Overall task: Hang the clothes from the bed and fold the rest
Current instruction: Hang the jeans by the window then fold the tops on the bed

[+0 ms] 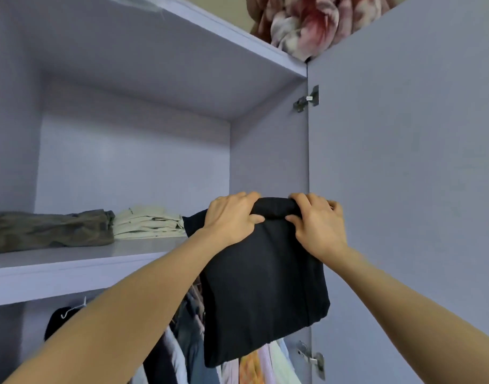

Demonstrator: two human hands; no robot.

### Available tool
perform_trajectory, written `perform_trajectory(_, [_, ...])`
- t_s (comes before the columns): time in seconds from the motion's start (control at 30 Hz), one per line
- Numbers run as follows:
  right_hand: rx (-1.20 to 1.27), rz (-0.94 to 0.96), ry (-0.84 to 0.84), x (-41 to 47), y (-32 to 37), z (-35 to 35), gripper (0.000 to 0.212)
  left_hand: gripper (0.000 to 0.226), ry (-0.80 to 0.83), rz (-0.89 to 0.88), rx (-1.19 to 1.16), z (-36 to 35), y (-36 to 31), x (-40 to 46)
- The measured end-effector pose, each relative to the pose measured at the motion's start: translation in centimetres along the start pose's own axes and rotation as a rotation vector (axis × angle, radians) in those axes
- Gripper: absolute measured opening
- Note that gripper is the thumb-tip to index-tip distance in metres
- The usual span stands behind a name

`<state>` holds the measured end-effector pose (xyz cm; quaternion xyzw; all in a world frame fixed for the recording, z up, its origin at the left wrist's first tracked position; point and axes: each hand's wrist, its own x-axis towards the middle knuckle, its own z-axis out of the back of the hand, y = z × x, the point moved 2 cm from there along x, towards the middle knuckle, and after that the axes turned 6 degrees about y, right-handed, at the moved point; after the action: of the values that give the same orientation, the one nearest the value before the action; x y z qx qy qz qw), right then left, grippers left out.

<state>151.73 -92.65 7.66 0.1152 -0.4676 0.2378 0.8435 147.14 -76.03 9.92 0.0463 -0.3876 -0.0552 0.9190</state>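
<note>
At shelf (pixel 71 261) edge | both hands' fingers (pixel 246 200) grasping folded black garment (pixel 262 286) | hangs lengthwise down

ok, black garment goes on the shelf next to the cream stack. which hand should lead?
Left, probably. The left hand grips the black garment on the side nearer the cream stack and the bare shelf beside it. The right hand grips the far side, by the door.

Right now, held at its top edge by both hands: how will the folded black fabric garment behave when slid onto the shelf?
The folded black fabric garment likely stays floppy: it droops below the left hand and right hand. Probably light. Its folds may slip apart.
</note>
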Motion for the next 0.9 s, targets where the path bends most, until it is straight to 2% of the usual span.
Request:
perform_trajectory(0.2, [-0.001, 0.033, -0.096, 11.3, -0.9, -5.7, 0.034, 0.034, -0.045, -0.011, -0.004, -1.9, 6.4, 10.6])
perform_trajectory(0.27, [0.000, 0.048, -0.167, 16.3, -1.4, -8.2, 0.034, 0.034, -0.108, -0.011, 0.020, -3.0, 8.8, 15.2])
perform_trajectory(0.47, [0.026, 0.111, -0.003, 23.7, -2.3, -16.7, 0.033, 0.033, 0.077, 0.082, -0.058, -9.2, 14.7, 21.2])
perform_trajectory(0.8, [0.128, 0.220, 0.175, 36.9, -2.0, -31.2, 0.034, 0.029, 0.310, 0.249, -0.275, -18.0, 24.5, 31.3])
perform_trajectory(0.87, [0.115, 0.227, 0.198, 39.1, -1.0, -33.6, 0.034, 0.034, 0.289, 0.309, -0.173, -19.4, 26.6, 32.7])
perform_trajectory(0.9, [0.107, 0.222, 0.204, 40.2, -0.3, -34.9, 0.036, 0.038, 0.247, 0.349, -0.041, -20.0, 27.8, 33.3])
